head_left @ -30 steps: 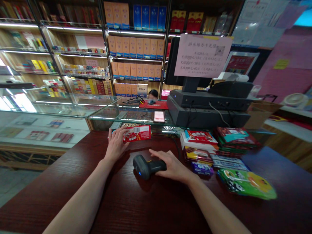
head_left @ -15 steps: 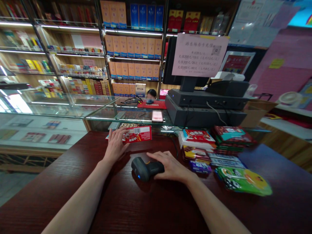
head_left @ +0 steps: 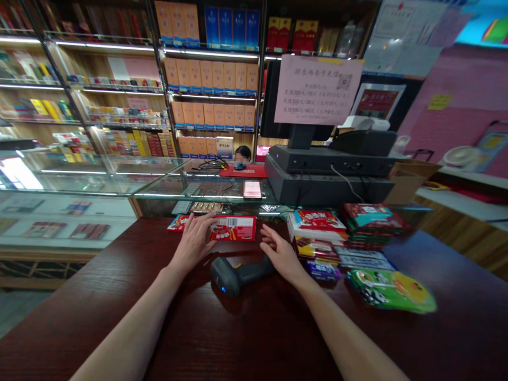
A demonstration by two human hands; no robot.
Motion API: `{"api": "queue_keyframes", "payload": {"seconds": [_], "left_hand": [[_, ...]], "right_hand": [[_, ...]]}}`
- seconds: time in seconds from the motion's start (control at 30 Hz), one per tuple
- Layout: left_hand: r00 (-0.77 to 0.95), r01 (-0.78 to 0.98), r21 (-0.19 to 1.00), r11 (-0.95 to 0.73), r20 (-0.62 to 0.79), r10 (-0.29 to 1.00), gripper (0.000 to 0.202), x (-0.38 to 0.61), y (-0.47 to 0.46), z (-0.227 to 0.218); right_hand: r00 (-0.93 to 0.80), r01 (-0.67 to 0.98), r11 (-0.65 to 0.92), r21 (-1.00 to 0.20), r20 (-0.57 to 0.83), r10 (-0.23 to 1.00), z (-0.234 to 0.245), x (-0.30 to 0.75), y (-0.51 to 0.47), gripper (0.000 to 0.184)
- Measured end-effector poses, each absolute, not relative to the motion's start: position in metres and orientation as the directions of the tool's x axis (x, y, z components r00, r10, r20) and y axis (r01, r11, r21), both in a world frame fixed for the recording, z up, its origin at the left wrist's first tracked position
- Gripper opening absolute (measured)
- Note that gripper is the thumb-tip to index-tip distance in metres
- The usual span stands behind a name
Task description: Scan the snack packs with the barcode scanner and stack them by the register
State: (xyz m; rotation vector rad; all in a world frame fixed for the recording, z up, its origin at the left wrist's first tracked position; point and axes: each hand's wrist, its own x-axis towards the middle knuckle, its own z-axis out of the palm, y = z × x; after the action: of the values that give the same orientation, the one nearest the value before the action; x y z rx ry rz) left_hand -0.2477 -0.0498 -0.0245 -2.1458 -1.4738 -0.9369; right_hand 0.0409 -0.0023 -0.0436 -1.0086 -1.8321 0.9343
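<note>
My left hand (head_left: 195, 239) lies with fingers stretched over a red snack packet (head_left: 234, 228) that rests flat on the dark wooden counter (head_left: 246, 333). A second red packet (head_left: 177, 223) peeks out to the left of that hand. My right hand (head_left: 281, 253) is open, fingers spread, just above the handle of a black barcode scanner (head_left: 234, 274) that lies on the counter with a blue light showing. The hand holds nothing.
Stacks of snack packets (head_left: 317, 233) and a green packet (head_left: 391, 290) sit at the right. Behind them stands a black till with a monitor and a pink paper sign (head_left: 317, 90). A glass display case (head_left: 119, 180) and stocked shelves fill the back; a person's head shows behind the glass.
My left hand has laid the red packet down flat on the counter. My right hand has let go of the scanner and moved forward, fingers spread.
</note>
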Motion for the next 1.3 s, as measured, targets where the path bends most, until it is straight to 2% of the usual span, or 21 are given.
{"api": "queue_keyframes", "payload": {"seconds": [0.2,0.6,0.7,0.87,1.03,1.13,1.3], "left_hand": [[0.269,0.901,0.088,-0.425,0.654,0.707,0.047,-0.239,-0.049,-0.026],[0.254,0.817,0.238,-0.526,0.67,0.697,0.073,-0.238,-0.042,-0.035],[0.217,0.782,0.328,-0.531,0.655,0.724,0.075,-0.239,-0.041,-0.038],[0.028,0.65,0.598,-0.469,0.598,0.801,0.069,-0.239,-0.039,-0.04],[-0.126,0.484,0.791,-0.375,0.487,0.864,0.068,-0.237,-0.036,-0.042],[-0.159,0.39,0.859,-0.331,0.417,0.895,0.069,-0.235,-0.036,-0.044],[-0.146,0.339,0.899,-0.278,0.342,0.928,0.069,-0.231,-0.036,-0.042]], "right_hand": [[-0.372,0.096,0.306,-0.947,0.251,0.893,-0.05,0.037,0.002,0.067],[-0.388,0.08,0.312,-0.947,0.258,0.885,-0.049,0.036,0.001,0.066],[-0.371,0.074,0.309,-0.948,0.261,0.891,-0.05,0.037,0.003,0.066],[-0.365,0.028,0.322,-0.946,0.29,0.885,-0.052,0.037,0.003,0.066],[-0.394,-0.007,0.333,-0.943,0.309,0.866,-0.051,0.036,0.0,0.066],[-0.366,0.006,0.334,-0.943,0.308,0.878,-0.05,0.037,0.0,0.065],[-0.353,0.032,0.308,-0.951,0.278,0.893,-0.048,0.037,-0.002,0.067]]}}
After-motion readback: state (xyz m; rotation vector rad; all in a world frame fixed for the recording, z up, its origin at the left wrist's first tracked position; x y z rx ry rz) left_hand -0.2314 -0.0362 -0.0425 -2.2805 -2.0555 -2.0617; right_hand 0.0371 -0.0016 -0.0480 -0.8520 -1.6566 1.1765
